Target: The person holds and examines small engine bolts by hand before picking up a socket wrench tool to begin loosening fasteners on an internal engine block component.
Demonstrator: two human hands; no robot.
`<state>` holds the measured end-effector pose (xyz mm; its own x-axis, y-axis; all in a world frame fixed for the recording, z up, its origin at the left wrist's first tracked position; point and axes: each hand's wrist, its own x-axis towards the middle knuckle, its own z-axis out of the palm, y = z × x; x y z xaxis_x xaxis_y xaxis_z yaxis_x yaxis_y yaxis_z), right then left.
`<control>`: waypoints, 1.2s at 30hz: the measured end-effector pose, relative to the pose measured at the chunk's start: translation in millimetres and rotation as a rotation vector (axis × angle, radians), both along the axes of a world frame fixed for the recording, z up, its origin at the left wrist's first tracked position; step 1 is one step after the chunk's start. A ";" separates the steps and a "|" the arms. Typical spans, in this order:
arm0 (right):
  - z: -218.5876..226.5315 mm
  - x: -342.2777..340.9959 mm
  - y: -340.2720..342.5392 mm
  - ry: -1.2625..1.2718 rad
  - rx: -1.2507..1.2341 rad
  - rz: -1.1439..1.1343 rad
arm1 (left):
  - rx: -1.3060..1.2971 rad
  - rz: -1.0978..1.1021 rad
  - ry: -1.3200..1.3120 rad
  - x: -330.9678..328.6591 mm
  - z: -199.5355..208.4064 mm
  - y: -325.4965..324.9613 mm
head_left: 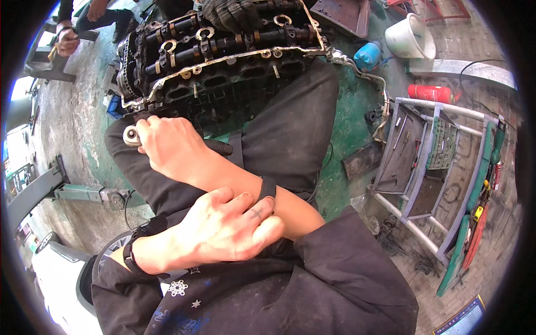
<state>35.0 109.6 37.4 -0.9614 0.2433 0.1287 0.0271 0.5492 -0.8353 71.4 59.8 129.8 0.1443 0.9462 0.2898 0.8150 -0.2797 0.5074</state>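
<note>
My right arm reaches across to the left, and my right hand [170,146] is closed round a ratchet wrench [132,135]. The round metal head sticks out past the thumb side, over my left thigh. A dark handle end [221,147] shows beyond the hand. Crossing over that forearm, my left hand [223,226] has its fingers bent at the black wristband [268,188] on my right wrist; its fingertips are partly hidden. An opened engine [195,70] with bare camshafts stands just ahead of my knees. On top of it is a dark work glove [231,14]; whether it is worn I cannot tell.
At right stands a metal tool cart [441,162] with trays and tools. Behind it are a red fire extinguisher [430,92], a white bucket [410,36] and a blue container [367,56]. Another person's hand [68,42] shows at upper left. A green lift arm [84,192] lies left.
</note>
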 end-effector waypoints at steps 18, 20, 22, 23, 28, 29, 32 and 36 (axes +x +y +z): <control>-23.7 17.6 -86.6 0.237 0.389 0.237 | -0.045 0.350 -0.108 -25.6 11.1 14.8; -24.2 13.2 -80.9 0.283 0.476 0.186 | -0.113 0.398 -0.035 -27.6 16.5 15.2; -23.1 12.2 -74.0 0.267 0.479 0.223 | -0.053 0.279 -0.237 -19.0 13.4 13.3; -19.6 13.1 -72.5 0.276 0.536 0.207 | -0.027 0.279 -0.217 -14.1 13.3 10.4; -16.3 10.4 -62.9 0.192 0.501 0.278 | -0.026 0.257 -0.183 -0.7 -9.1 -11.0; -13.6 8.7 -59.8 0.171 0.479 0.249 | 0.065 0.255 -0.198 0.7 -14.4 -17.0; -6.5 3.6 -48.4 0.131 0.439 0.242 | 0.193 0.282 -0.156 5.6 -21.8 -28.7; -0.4 -1.6 -44.7 0.127 0.307 0.274 | 0.321 0.339 -0.064 7.3 -24.7 -33.0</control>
